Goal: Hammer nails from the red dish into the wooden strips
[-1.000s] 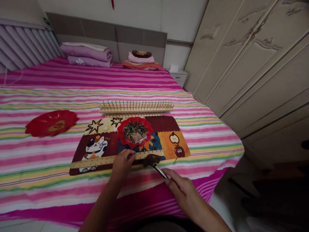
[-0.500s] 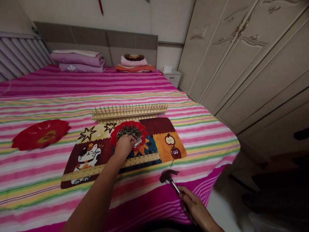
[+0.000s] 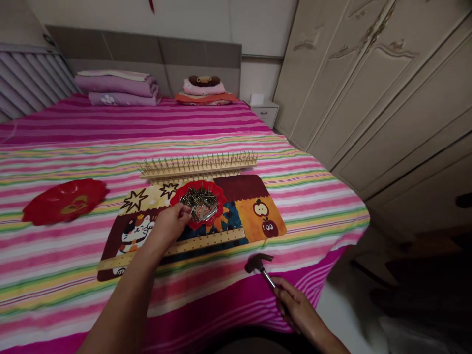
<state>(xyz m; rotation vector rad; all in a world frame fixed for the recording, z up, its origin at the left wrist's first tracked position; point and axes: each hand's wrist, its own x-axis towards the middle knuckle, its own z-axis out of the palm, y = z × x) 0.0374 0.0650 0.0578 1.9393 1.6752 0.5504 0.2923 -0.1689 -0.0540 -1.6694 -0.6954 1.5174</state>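
My left hand [image 3: 171, 223] is at the near left rim of a scalloped red dish [image 3: 176, 196], its fingertips pinched together. What they hold, if anything, is too small to make out. Loose nails [image 3: 201, 201] fill the dish. Just in front of it, a pale wooden strip [image 3: 206, 241] with rows of holes lies across a patterned mat [image 3: 230, 186]. A few nails stand in the strip's right part; my left forearm covers some of its left part. My right hand [image 3: 295, 305] grips a claw hammer [image 3: 259, 263] by its handle, head over the bed's near edge.
Behind the dish lie wooden strips [image 3: 199, 173] bristling with upright nails. Another red dish [image 3: 64, 201] sits at left on the striped bedspread [image 3: 313, 196]. Folded bedding [image 3: 118, 88] is stacked by the headboard, and a wardrobe [image 3: 354, 88] stands on the right.
My left hand has drawn back from among the nails, leftward to the dish's rim. My right hand still holds the hammer in nearly the same place. The view has shifted slightly.
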